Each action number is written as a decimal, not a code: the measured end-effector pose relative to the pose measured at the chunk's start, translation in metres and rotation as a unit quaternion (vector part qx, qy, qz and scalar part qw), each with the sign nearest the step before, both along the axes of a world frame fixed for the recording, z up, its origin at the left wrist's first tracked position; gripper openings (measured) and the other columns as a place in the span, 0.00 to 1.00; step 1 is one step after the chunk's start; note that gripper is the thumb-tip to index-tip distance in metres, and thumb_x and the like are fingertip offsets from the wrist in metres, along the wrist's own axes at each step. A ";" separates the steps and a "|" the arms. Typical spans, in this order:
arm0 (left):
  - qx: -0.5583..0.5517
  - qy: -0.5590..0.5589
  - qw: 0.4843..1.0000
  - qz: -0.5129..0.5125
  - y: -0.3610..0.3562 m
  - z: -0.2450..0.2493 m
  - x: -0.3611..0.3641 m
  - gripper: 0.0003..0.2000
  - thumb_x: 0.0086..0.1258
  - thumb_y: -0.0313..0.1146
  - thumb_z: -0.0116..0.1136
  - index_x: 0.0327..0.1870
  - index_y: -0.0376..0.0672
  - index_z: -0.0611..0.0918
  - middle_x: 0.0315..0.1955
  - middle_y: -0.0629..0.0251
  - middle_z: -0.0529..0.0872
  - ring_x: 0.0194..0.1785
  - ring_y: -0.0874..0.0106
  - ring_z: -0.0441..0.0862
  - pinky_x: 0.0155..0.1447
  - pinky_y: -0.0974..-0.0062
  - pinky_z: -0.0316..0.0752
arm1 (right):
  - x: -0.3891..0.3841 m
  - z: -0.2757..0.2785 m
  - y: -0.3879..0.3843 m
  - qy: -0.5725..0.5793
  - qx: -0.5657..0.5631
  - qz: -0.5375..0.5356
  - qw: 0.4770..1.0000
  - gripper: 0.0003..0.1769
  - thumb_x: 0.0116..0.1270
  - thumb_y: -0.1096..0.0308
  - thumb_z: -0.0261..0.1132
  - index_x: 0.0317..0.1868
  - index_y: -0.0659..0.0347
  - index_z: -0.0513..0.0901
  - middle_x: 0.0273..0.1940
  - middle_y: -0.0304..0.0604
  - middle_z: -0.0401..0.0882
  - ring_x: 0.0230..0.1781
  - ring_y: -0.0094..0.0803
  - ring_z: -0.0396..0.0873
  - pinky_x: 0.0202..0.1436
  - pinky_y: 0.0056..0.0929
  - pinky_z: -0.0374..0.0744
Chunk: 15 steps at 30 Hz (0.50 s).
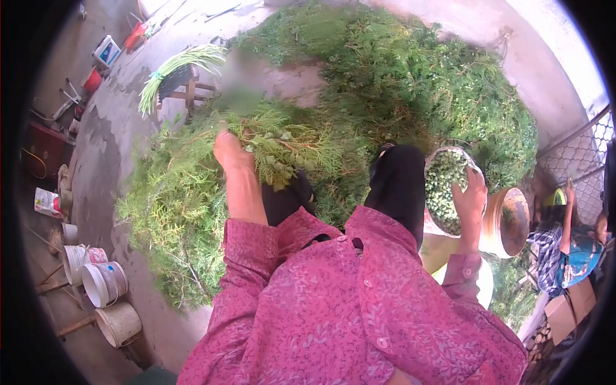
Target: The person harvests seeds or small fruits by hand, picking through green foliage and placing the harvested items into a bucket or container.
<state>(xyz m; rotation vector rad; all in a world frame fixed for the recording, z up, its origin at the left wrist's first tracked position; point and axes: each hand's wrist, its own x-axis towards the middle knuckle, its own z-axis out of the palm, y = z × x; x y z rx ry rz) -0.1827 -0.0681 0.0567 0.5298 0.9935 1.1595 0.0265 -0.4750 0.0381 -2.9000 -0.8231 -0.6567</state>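
Observation:
My left hand is closed on a green conifer branch with small round cones among its leaves. The branch lies over my left knee, and the fingertips are partly hidden by foliage. At the right, my right hand is over the inner right edge of a bucket of small green cones. Its thumb and fingers are apart, with nothing visible between them.
Cut conifer branches lie around my legs, with a larger heap beyond. A second bucket stands beside the first. White buckets are at the left. A bundle of long green stalks rests on a stool. Another person is at far right.

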 end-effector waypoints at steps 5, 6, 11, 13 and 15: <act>0.025 0.031 0.998 -0.044 -0.016 0.008 0.019 0.11 0.64 0.31 0.43 0.38 0.34 0.76 0.33 0.58 0.77 0.31 0.66 0.75 0.29 0.69 0.73 | -0.047 0.037 0.075 0.595 0.360 0.183 0.695 0.25 0.54 0.63 0.66 0.51 0.66 0.74 0.48 0.48 0.77 0.48 0.34 0.75 0.53 0.28 0.72; -0.011 0.027 0.999 -0.026 -0.027 0.021 0.023 0.10 0.63 0.31 0.43 0.37 0.35 0.76 0.32 0.59 0.77 0.31 0.66 0.75 0.30 0.68 0.73 | -0.062 0.045 0.095 0.629 0.327 0.191 0.679 0.24 0.54 0.65 0.66 0.51 0.66 0.74 0.48 0.46 0.77 0.48 0.31 0.75 0.53 0.27 0.72; -0.002 0.062 0.998 -0.019 -0.008 -0.009 0.014 0.10 0.62 0.33 0.47 0.38 0.39 0.77 0.34 0.61 0.79 0.34 0.66 0.77 0.34 0.67 0.74 | -0.104 0.041 0.171 0.715 0.357 0.285 0.530 0.21 0.56 0.62 0.67 0.47 0.64 0.75 0.40 0.40 0.78 0.39 0.24 0.75 0.41 0.24 0.75; 0.170 0.279 0.936 -0.129 0.027 -0.064 0.002 0.12 0.62 0.37 0.50 0.41 0.40 0.78 0.37 0.62 0.80 0.36 0.67 0.78 0.38 0.69 0.75 | -0.112 0.040 0.184 0.723 0.397 0.272 0.495 0.20 0.56 0.61 0.67 0.46 0.63 0.75 0.39 0.38 0.78 0.37 0.22 0.74 0.38 0.22 0.75; 0.296 0.392 0.863 -0.121 0.037 -0.093 0.001 0.12 0.63 0.32 0.45 0.42 0.37 0.78 0.37 0.59 0.80 0.35 0.67 0.79 0.36 0.69 0.76 | -0.116 0.029 0.190 0.766 0.411 0.234 0.435 0.20 0.56 0.61 0.68 0.46 0.60 0.75 0.39 0.36 0.78 0.34 0.20 0.75 0.33 0.20 0.74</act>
